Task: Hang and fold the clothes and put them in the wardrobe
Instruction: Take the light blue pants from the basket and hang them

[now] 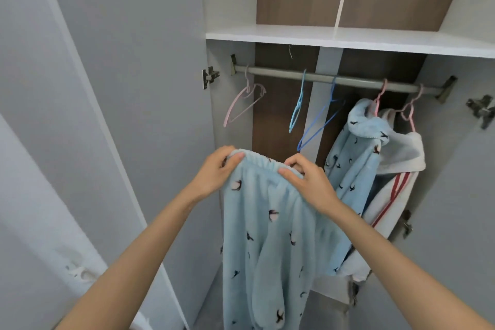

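**Blue fleece trousers (267, 222) held up by the waistband (263, 162), right in front of the open wardrobe (348, 39).**
The left grip (214, 171) pinches one end of the elastic and the right grip (308, 182) pinches the other, with the fingers behind the cloth hidden. The legs hang down and run off the bottom edge. Behind, on the rail (281, 73), hang three bare hangers: pink (242, 104), light blue (297, 107) and dark blue (320, 120). Next come a matching blue top (353, 158) and a white jacket (399, 153), its lower part covered by the top and the right arm.
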Demonstrator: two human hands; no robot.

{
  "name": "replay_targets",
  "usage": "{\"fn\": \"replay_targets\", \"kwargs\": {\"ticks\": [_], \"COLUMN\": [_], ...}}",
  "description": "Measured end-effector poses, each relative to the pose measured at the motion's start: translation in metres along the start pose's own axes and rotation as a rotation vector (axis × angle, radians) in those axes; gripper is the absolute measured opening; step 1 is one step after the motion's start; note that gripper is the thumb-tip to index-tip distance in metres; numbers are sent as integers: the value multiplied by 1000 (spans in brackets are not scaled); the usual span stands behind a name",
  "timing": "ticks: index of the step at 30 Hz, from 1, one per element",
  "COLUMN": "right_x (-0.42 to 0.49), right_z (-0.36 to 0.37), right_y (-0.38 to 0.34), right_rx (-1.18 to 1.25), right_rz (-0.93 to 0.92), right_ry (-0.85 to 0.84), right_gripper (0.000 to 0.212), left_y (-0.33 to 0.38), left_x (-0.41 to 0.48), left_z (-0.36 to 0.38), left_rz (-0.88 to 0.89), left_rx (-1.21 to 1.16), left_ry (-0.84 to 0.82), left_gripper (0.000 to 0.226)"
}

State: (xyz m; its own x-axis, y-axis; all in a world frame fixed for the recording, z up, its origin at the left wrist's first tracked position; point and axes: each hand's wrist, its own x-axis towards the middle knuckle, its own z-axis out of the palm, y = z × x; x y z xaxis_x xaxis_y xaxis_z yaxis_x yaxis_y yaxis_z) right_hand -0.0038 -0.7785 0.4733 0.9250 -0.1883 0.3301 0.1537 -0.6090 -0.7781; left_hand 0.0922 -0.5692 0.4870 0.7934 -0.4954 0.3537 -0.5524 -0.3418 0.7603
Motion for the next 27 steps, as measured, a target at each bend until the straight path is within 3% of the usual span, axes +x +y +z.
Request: {"fn": "replay_targets", "kwargs": {"ticks": [11, 21, 27], "right_x": [15, 126, 222], "right_z": [-17, -23, -11], "right_y": [33, 65, 91], "right_rx": [149, 39, 73], "right_rz": [79, 113, 321], "right_ry": [-133, 238, 326], "right_gripper": [17, 14, 32], "left_y": [45, 23, -10], "left_x": [40, 125, 186], "left_z": [32, 41, 38], "left_rz": [52, 179, 227], "left_rx": [-155, -140, -168], "left_ry": [89, 48, -6], "left_gripper": [35, 35, 34]}}
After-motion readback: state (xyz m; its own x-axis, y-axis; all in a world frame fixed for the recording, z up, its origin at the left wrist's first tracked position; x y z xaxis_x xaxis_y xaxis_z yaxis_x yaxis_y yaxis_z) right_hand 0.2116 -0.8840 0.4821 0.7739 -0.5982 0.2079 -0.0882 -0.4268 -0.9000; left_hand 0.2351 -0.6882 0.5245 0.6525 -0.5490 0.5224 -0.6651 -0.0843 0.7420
